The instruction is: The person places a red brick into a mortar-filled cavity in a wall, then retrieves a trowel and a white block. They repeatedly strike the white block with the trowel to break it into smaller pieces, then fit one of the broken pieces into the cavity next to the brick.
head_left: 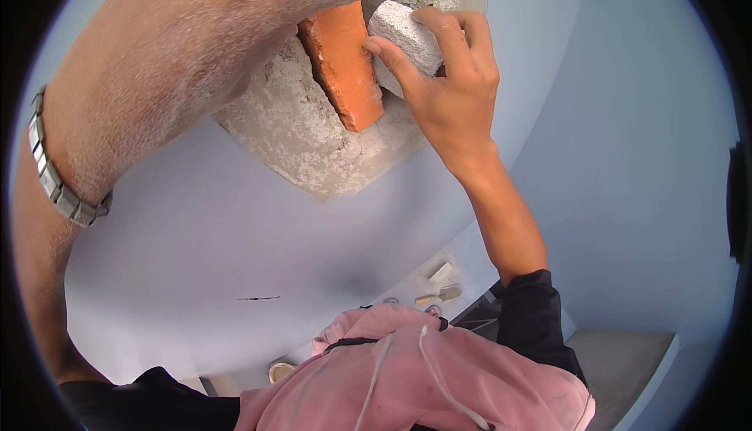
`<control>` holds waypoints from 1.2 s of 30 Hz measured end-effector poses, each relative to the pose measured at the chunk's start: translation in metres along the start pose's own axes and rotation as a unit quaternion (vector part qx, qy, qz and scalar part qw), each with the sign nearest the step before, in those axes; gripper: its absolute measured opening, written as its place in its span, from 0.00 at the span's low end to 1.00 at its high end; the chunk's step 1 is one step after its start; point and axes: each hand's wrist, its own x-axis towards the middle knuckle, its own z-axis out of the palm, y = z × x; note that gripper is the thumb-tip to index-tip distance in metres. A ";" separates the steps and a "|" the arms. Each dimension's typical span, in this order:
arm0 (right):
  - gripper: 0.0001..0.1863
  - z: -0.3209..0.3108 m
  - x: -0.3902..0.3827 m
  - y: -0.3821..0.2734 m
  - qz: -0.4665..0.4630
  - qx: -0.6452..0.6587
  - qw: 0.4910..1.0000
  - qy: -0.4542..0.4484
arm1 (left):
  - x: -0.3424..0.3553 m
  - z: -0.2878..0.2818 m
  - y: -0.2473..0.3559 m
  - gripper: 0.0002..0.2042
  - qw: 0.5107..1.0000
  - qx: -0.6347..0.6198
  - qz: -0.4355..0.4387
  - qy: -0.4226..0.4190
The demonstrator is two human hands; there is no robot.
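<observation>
An orange piece of brick (341, 71) is set on a slant in a broken, grey patch of mortar (313, 145) on the wall. My left hand (227, 32), dusty and wearing a metal watch band (59, 188), grips its upper part; most of the fingers are hidden behind the hand. Just right of the brick, a rough whitish chunk of masonry (403, 36) is pinched between the thumb and fingers of my right hand (462, 90). The chunk sits close beside the brick, against the mortar.
A pale blue wall (258, 220) surrounds the patch and meets another blue wall (634, 157) at right. Far below are a white block (441, 272), a trowel-like tool (449, 293) and a round container (280, 371). A grey ledge (619, 368) stands lower right.
</observation>
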 end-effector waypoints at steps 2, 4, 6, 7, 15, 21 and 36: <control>0.25 -0.006 -0.005 0.006 0.006 -0.023 1.000 -0.012 | 0.031 0.001 -0.001 0.16 0.987 0.029 0.052 -0.147; 0.27 -0.010 -0.007 0.006 0.015 -0.029 0.999 -0.012 | 0.041 0.007 -0.006 0.12 0.976 0.073 0.088 -0.184; 0.26 -0.009 -0.010 0.003 0.023 0.007 0.999 -0.023 | 0.042 0.010 -0.010 0.12 0.966 0.105 0.120 -0.206; 0.26 -0.010 -0.012 0.001 0.028 0.026 0.999 -0.028 | 0.043 0.009 -0.011 0.12 0.963 0.115 0.131 -0.207; 0.23 -0.022 -0.029 0.007 0.053 0.193 0.977 -0.068 | 0.050 0.000 -0.016 0.13 0.958 0.134 0.173 -0.186; 0.25 -0.025 -0.021 0.014 0.018 0.201 0.975 -0.099 | 0.048 0.007 -0.029 0.14 0.961 0.129 0.212 -0.124; 0.44 -0.039 -0.045 0.026 -0.051 0.083 0.978 -0.183 | 0.049 0.021 0.012 0.27 0.950 0.196 0.105 -0.219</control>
